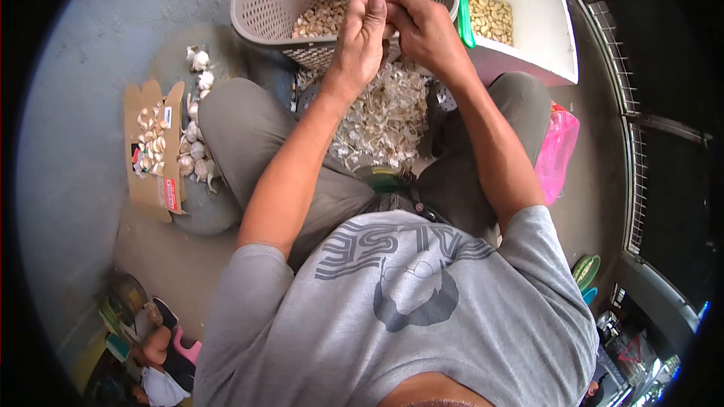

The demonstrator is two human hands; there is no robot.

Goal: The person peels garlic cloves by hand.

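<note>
My left hand (360,44) and my right hand (428,30) meet fingertip to fingertip over the near rim of a grey perforated basket (260,11). The fingers of both are closed in a pinch; what lies between them is too small and hidden to name. Unpeeled-looking garlic cloves (320,20) lie inside the basket. Below my hands, a heap of papery garlic skins (388,117) fills the space between my knees. Right of the basket, a white box (532,0) holds pale cloves (490,19), and a green-handled tool (465,19) hangs at its left edge.
Left of my knee, an open cardboard piece (172,169) carries garlic cloves (151,139), with whole bulbs (197,151) beside it. A pink plastic bag (556,151) lies by my right knee. Another person (162,362) is at the lower left. A metal grille runs along the right.
</note>
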